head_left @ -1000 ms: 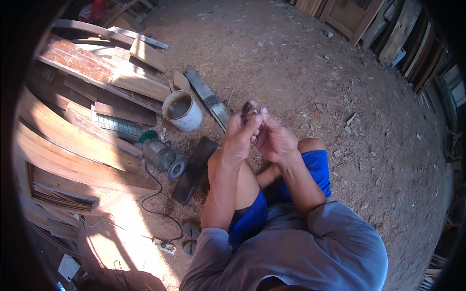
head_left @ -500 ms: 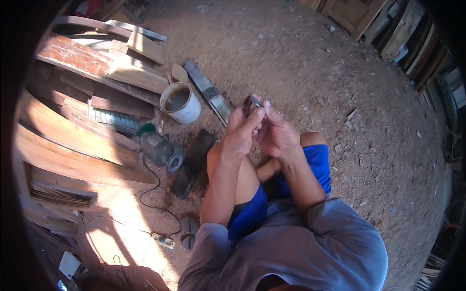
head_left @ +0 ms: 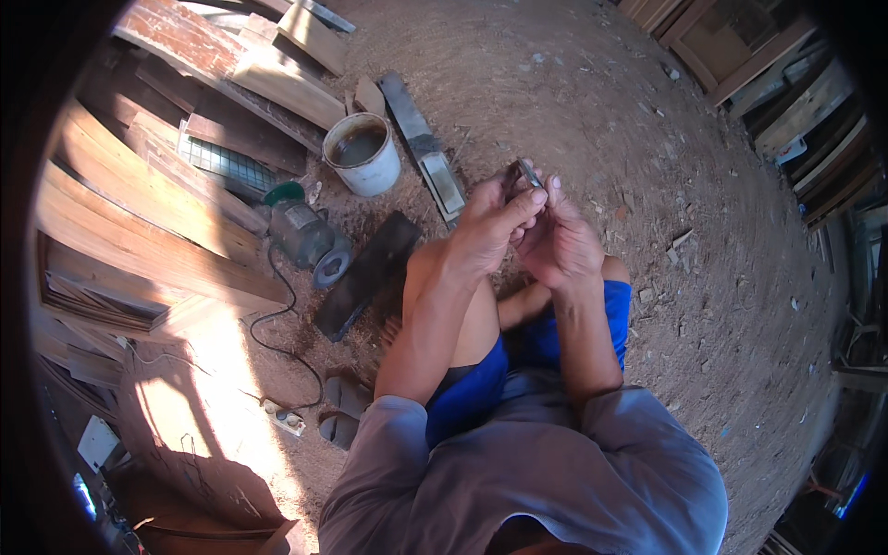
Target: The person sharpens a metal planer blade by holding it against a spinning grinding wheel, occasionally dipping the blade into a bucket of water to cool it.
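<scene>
A small, flat, dark metal blade [head_left: 528,173] is held up in front of my knees, its edge catching the light. My left hand [head_left: 488,220] is closed around it, with the thumb laid across. My right hand [head_left: 566,239] meets it from the other side, its thumb and fingertips at the blade; its curled fingers are partly hidden. Just beyond my left hand, a pale sharpening stone [head_left: 444,181] lies on a long narrow board [head_left: 404,109] on the ground. Beside that board stands a white bucket [head_left: 375,178] of murky brown water.
A green bench grinder [head_left: 302,228] with a grey wheel sits left of my leg, near a dark wooden block [head_left: 368,277]. Its cord [head_left: 294,347] runs to a socket strip [head_left: 285,418]. Timber pieces [head_left: 157,222] are stacked at left; more boards [head_left: 805,111] lean at far right.
My view has shifted, so the bucket, stone and board appear higher. Both hands stay together on the blade and appear slightly farther right and up in the picture.
</scene>
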Demonstrator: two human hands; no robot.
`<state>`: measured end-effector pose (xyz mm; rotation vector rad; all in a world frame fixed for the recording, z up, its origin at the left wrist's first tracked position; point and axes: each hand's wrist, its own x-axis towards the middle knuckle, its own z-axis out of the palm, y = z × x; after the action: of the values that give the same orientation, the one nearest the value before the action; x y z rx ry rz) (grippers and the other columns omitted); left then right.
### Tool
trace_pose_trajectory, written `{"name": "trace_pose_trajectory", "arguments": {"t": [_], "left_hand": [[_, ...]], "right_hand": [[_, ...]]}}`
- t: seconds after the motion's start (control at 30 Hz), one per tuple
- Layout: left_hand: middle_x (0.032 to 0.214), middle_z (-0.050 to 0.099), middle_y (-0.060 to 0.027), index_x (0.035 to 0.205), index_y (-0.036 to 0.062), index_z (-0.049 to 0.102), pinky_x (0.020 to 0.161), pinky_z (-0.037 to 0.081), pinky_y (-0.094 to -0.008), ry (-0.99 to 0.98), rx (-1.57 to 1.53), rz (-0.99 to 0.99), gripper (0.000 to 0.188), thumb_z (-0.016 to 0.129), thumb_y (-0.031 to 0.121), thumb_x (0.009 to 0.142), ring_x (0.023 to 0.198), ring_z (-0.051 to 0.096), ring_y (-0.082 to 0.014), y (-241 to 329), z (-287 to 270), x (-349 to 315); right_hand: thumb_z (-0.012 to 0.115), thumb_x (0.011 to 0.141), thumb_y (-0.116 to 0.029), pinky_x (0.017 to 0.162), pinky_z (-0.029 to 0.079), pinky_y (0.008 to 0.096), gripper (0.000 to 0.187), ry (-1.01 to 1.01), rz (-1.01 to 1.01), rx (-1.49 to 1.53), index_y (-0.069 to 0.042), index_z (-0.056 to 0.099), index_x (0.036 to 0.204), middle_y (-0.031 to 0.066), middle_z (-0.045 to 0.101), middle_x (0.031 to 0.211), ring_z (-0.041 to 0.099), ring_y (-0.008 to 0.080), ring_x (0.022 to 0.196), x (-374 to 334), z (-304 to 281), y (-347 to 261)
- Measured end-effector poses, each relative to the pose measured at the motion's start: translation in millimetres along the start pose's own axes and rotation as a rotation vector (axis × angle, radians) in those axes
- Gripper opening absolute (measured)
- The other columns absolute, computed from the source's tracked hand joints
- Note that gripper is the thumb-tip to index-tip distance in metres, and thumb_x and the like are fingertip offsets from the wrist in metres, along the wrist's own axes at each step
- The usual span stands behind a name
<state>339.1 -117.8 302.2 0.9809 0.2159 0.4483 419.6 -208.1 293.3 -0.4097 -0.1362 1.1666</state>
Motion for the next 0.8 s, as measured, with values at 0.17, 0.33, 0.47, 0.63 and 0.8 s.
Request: {"name": "trace_pose_trajectory", "arguments": {"t": [0.17,0.33,0.47,0.63,0.8], "left_hand": [[0.083,0.053,0.0062,0.112,0.0054,0.055,0.051,0.032,-0.0136,-0.037,-0.016,0.027,0.028,0.064,0.019,0.089,0.066,0.043,0.0005,0.0,-1.2,1.4],[0.083,0.053,0.006,0.112,0.0055,0.055,0.051,0.032,-0.0137,-0.044,-0.055,0.039,0.028,0.065,0.019,0.089,0.067,0.043,0.0002,-2.3,-2.5,2.5],[0.083,0.052,0.0062,0.111,0.0056,0.055,0.051,0.032,-0.0136,-0.036,-0.051,0.052,0.028,0.064,0.019,0.089,0.067,0.043,0.0004,-2.6,-3.8,2.3],[0.084,0.051,0.006,0.119,0.003,0.052,0.051,0.031,-0.0146,-0.042,-0.066,0.06,0.036,0.066,0.016,0.088,0.067,0.041,0.0,-2.5,-6.6,2.8],[0.12,0.054,-0.0082,0.141,-0.0012,0.033,0.071,0.047,-0.0243,-0.143,0.117,0.248,0.07,0.071,0.012,0.083,0.096,0.055,-0.0123,1.5,-11.6,-2.0]], "right_hand": [[0.056,0.096,-0.03,0.061,0.045,0.0252,0.026,0.103,-0.009,-0.059,-0.01,0.061,0.113,-0.004,0.061,0.079,0.053,0.0073,0.064,-0.4,15.2,-3.9],[0.054,0.097,-0.03,0.061,0.046,0.0255,0.027,0.091,-0.003,-0.07,-0.01,0.061,0.114,-0.0037,0.061,0.081,0.054,0.0074,0.066,0.5,12.2,-4.6],[0.054,0.097,-0.03,0.061,0.046,0.0257,0.027,0.071,0.01,-0.089,-0.01,0.061,0.114,-0.0035,0.061,0.082,0.054,0.0074,0.066,2.5,12.6,-4.4],[0.054,0.097,-0.03,0.062,0.048,0.0268,0.026,0.072,0.002,-0.086,-0.01,0.061,0.112,-0.002,0.063,0.084,0.057,0.0078,0.069,3.0,15.1,-3.2],[0.059,0.094,-0.018,0.06,0.05,0.0258,0.019,0.003,-0.001,-0.157,-0.004,0.062,0.108,0.0022,0.065,0.087,0.061,0.0094,0.071,-2.6,9.1,-11.5]]}}
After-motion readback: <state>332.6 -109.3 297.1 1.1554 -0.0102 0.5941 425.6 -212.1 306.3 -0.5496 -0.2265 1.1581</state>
